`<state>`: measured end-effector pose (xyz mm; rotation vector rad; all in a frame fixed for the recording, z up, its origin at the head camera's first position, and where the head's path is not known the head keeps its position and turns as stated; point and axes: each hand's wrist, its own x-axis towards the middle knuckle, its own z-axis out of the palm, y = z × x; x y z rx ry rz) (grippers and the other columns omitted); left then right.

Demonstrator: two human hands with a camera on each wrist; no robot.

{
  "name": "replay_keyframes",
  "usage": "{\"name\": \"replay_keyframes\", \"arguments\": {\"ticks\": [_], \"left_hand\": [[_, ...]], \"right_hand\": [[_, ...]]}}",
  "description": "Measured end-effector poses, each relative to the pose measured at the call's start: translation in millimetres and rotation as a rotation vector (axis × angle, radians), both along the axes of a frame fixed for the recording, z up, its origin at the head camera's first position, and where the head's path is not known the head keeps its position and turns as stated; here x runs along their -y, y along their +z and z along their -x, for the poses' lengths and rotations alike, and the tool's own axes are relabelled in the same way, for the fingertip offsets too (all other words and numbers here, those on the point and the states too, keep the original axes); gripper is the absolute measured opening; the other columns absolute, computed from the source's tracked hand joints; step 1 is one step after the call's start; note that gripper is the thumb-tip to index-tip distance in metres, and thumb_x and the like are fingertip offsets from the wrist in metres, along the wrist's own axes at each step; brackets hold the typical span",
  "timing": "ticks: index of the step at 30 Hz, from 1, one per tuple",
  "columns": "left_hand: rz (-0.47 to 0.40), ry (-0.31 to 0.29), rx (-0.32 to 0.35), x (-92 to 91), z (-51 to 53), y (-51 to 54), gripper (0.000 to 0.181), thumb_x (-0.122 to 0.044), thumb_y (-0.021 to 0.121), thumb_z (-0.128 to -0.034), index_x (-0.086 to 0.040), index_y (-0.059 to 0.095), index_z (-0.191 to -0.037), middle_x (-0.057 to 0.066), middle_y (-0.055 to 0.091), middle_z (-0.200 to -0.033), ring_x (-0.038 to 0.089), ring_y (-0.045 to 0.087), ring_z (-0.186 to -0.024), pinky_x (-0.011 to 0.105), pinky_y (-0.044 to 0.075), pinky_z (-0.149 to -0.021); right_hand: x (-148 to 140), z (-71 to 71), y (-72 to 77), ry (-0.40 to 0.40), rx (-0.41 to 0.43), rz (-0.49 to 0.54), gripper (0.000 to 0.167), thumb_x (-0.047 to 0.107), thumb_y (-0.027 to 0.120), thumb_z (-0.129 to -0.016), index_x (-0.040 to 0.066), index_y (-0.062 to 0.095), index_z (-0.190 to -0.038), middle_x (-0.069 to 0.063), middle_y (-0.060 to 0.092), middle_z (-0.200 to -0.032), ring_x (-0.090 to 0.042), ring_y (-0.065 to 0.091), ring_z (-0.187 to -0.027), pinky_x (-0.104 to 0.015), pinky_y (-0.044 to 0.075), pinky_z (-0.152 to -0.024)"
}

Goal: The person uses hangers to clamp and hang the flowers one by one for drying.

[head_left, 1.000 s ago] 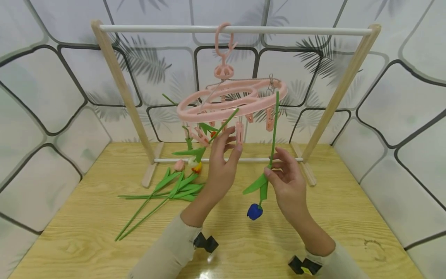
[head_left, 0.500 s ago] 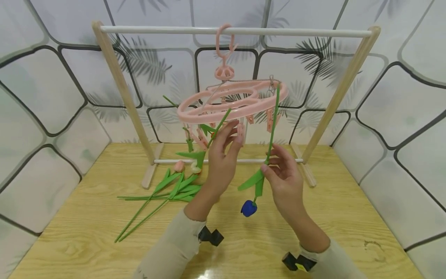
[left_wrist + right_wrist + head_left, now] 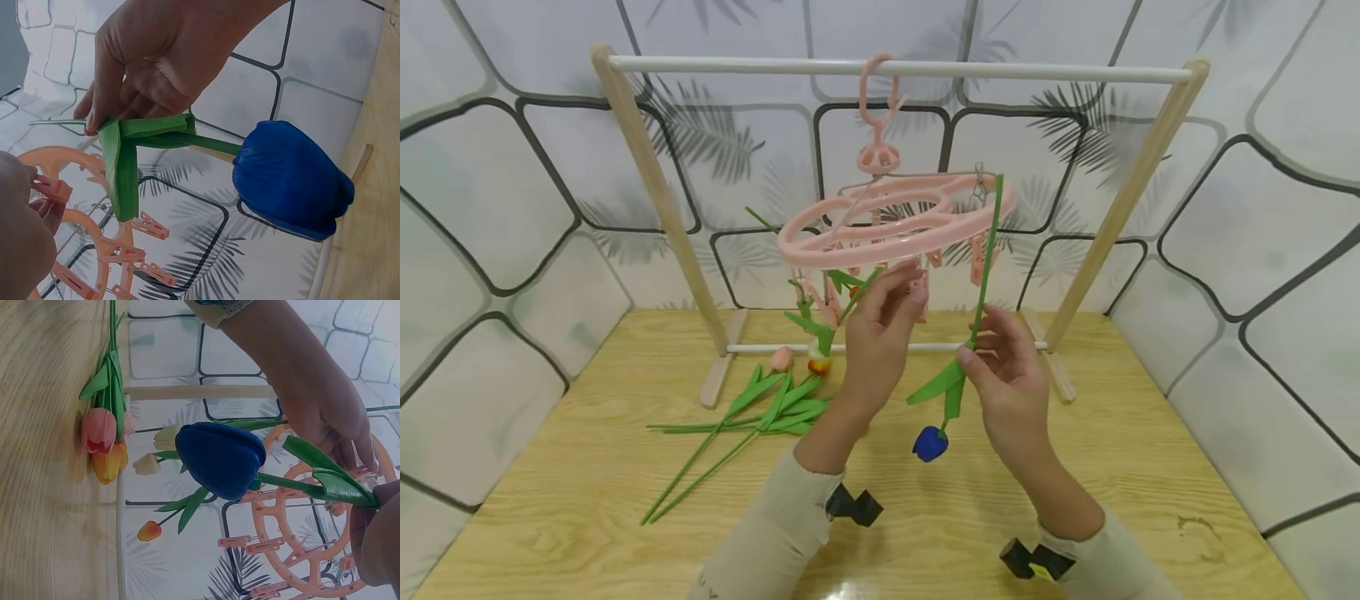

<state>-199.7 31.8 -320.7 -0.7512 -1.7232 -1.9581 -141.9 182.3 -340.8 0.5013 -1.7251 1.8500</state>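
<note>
While the right hand pinches the blue tulip where its leaves begin, bloom below that hand and green stem rising nearly upright above it, the left hand pinches a pink clip. The stem stands to the left hand's right, apart from the clip.

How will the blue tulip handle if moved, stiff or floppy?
The blue tulip looks fairly stiff: its stem rises nearly straight above the right hand. It's probably light, since a pinch alone holds it. Its bloom may wobble, hanging below that pinch.
</note>
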Motion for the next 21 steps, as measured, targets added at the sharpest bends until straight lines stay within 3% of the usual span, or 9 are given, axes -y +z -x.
{"name": "replay_keyframes", "arguments": {"ticks": [4,9,12,17,21], "left_hand": [[-0.049,-0.046,0.042,2.4,-2.2,2.5,0.026,-0.013,0.062,-0.1017,-0.002,0.063,-0.125,0.003,0.056,-0.144,0.020,0.066,-0.114,0.024,0.055,-0.089],[-0.098,-0.096,0.035,4.4,-4.2,5.7,0.022,-0.008,0.062,-0.1009,0.003,0.060,-0.120,0.009,0.058,-0.142,0.023,0.065,-0.118,0.027,0.056,-0.094],[-0.115,-0.119,0.038,4.8,-6.1,7.0,0.020,-0.007,0.061,-0.1006,0.004,0.058,-0.117,0.010,0.059,-0.139,0.025,0.065,-0.118,0.030,0.055,-0.097],[-0.143,-0.164,0.112,2.5,-9.1,8.9,0.017,-0.007,0.063,-0.0996,0.000,0.058,-0.114,0.009,0.060,-0.131,0.022,0.064,-0.119,0.036,0.053,-0.102],[-0.155,-0.183,0.136,1.1,-9.3,10.2,0.015,-0.006,0.064,-0.0989,-0.002,0.059,-0.113,0.006,0.062,-0.124,0.019,0.065,-0.116,0.037,0.053,-0.102]], "right_hand": [[0.0,1.0,1.1,0.005,0.011,0.009,0.052,-0.009,0.065,-0.093,-0.001,0.050,-0.142,-0.006,0.056,-0.119,-0.019,0.060,-0.103,-0.020,0.053,-0.088],[0.2,4.4,1.1,0.000,0.014,0.017,0.053,-0.010,0.064,-0.093,0.001,0.050,-0.143,-0.003,0.056,-0.120,-0.016,0.059,-0.104,-0.020,0.052,-0.089],[1.6,8.6,2.5,0.002,-0.009,0.027,0.053,-0.011,0.064,-0.093,-0.001,0.049,-0.143,-0.008,0.055,-0.120,-0.015,0.059,-0.104,-0.020,0.053,-0.088],[4.4,16.8,4.8,-0.023,-0.060,0.009,0.052,-0.011,0.064,-0.093,-0.002,0.050,-0.142,-0.012,0.055,-0.118,-0.015,0.060,-0.102,-0.020,0.053,-0.087],[5.7,21.3,5.8,-0.085,-0.118,-0.039,0.052,-0.012,0.064,-0.092,-0.003,0.049,-0.141,-0.003,0.056,-0.114,-0.013,0.059,-0.099,-0.020,0.052,-0.087]]}}
